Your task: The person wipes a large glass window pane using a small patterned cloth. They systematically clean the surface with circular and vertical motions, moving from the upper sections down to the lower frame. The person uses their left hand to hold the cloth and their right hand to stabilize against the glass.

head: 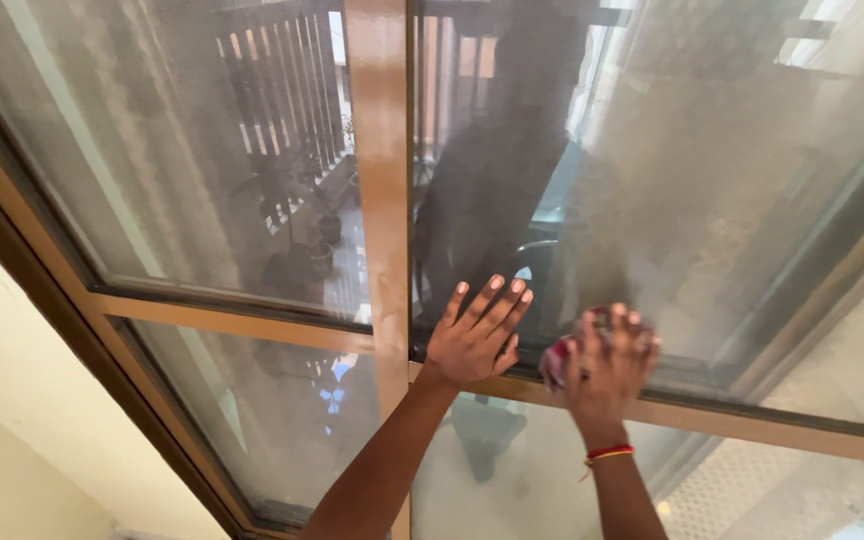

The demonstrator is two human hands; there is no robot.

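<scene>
— While my left hand (pixel 472 340) lies flat with fingers spread on the glass pane (pixel 652 150), beside the brown upright frame (pixel 380 200), where is the cloth?

— Balled in my right hand (pixel 607 362); fingers clamped on the pink cloth (pixel 558 360), pressed to the pane just above the horizontal rail (pixel 712 415); the hands sit near each other, not touching.

— Which step?

— Wiping the pane's lower edge, I judge; next calls for steady pressure along that rail.

— Its long axis?

— Cannot tell; it's bunched.
</scene>
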